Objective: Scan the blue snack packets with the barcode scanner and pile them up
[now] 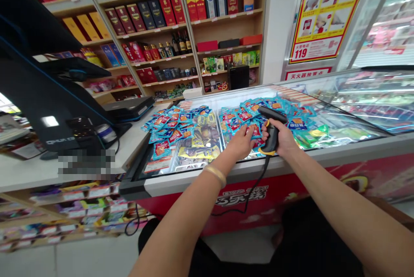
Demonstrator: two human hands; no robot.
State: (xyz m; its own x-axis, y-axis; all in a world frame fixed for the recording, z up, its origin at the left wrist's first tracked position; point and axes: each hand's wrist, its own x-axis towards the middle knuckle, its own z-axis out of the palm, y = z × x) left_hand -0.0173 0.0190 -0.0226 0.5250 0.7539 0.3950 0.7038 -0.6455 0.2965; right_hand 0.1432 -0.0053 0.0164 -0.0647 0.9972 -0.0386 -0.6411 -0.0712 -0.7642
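My right hand is wrapped round the handle of a black and yellow barcode scanner, whose head points left over the packets. Just left of it, my left hand reaches onto a pile of small blue and red snack packets; its fingertips are at a red-fronted packet. Whether they grip it is hard to tell. Another pile of similar packets lies to the left on the freezer's glass top. The scanner's cable hangs over the freezer's front edge.
The chest freezer spans the front, with green packets at right. A checkout terminal stands on the white counter at left. Shelves of boxes and bottles rise behind. The black cable loops down in front.
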